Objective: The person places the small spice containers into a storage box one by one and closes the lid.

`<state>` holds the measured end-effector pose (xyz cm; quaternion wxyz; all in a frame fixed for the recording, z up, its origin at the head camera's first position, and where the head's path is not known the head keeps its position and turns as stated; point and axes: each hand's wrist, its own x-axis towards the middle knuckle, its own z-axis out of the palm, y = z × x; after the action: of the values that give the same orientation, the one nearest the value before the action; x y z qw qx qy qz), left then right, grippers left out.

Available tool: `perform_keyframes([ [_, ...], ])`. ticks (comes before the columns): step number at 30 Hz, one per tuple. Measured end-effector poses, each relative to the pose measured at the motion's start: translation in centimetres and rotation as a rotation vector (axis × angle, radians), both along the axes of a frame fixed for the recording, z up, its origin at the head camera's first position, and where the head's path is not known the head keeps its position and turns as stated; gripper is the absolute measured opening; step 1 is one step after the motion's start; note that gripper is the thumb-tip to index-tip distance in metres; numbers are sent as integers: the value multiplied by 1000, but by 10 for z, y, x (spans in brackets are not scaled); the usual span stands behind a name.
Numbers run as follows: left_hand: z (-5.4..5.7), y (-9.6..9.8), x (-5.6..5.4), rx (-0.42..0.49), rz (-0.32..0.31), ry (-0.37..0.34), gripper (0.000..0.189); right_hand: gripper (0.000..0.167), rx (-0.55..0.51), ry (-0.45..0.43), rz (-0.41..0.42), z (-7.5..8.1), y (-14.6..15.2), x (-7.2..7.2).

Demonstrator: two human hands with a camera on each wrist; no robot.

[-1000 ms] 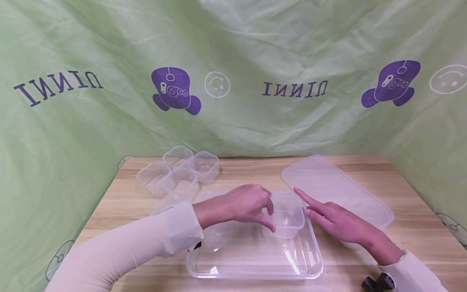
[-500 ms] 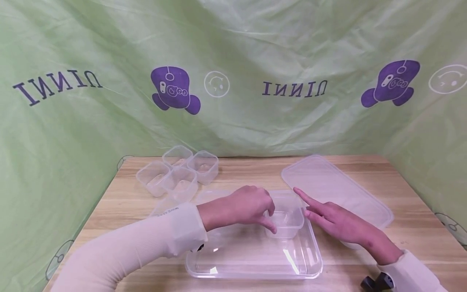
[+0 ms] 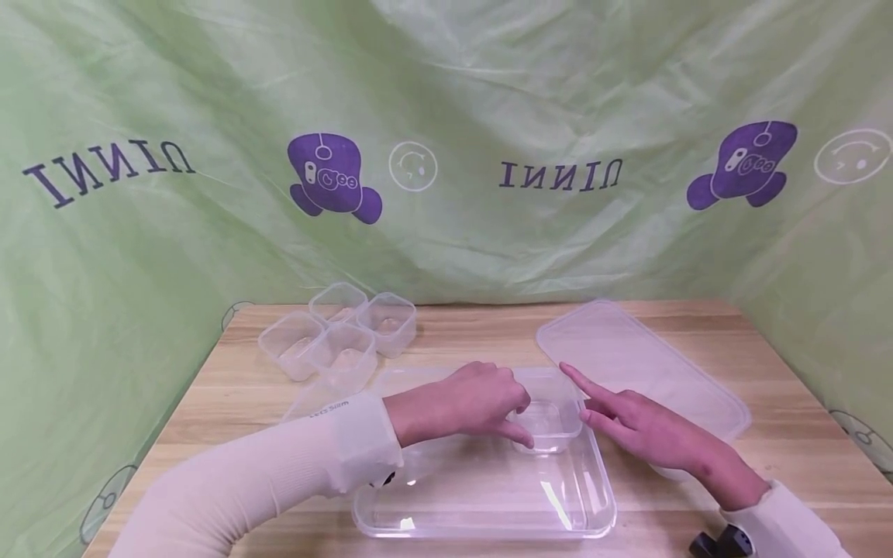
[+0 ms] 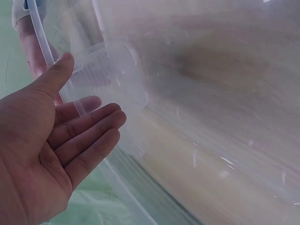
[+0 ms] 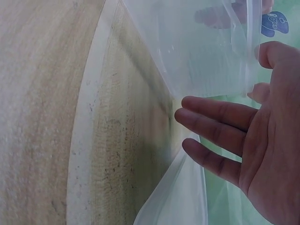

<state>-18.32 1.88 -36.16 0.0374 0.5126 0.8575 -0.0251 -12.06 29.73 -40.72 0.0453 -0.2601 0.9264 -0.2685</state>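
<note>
As we look from the head view, the small clear box (image 3: 549,425) is at the upper right corner of the big tray (image 3: 481,533), mouth up and nearly square. The left hand (image 3: 481,399) pinches and hides its left side; the right hand (image 3: 638,428) touches its right edge. Four little tubs (image 3: 339,335) sit left, a lid (image 3: 652,373) right.

Left wrist: we see three fingers loose.

Right wrist: we see three fingers almost straight, gripping nothing.

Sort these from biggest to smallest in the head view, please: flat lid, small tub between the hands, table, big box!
Table
Big box
Flat lid (farther away, so it may only look smaller than the box)
Small tub
</note>
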Motion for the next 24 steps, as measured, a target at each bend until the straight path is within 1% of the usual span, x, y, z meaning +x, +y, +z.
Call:
perform_keyframes([
  [5, -1, 0, 1, 4, -7, 14, 43, 61, -26, 1, 40, 1, -2, -1],
  [9, -2, -1, 0, 7, -20, 2, 44, 62, -34, 2, 41, 1, -3, -1],
  [14, 0, -6, -2, 26, -36, -14, 58, 62, -31, 3, 41, 0, -5, 0],
  [16, 2, -10, -3, 48, -44, -12, 63, 62, -22, 3, 35, 0, -5, 0],
  [18, 5, -16, -4, 78, -54, -16, 63, 61, -13, 3, 20, 0, -5, 1],
  [22, 13, -29, -4, 160, -60, -40, 54, 59, 3, 3, -23, 0, -4, 3],
  [24, 17, -36, -3, 197, -58, -38, 49, 58, 8, 6, -39, 0, -5, 3],
])
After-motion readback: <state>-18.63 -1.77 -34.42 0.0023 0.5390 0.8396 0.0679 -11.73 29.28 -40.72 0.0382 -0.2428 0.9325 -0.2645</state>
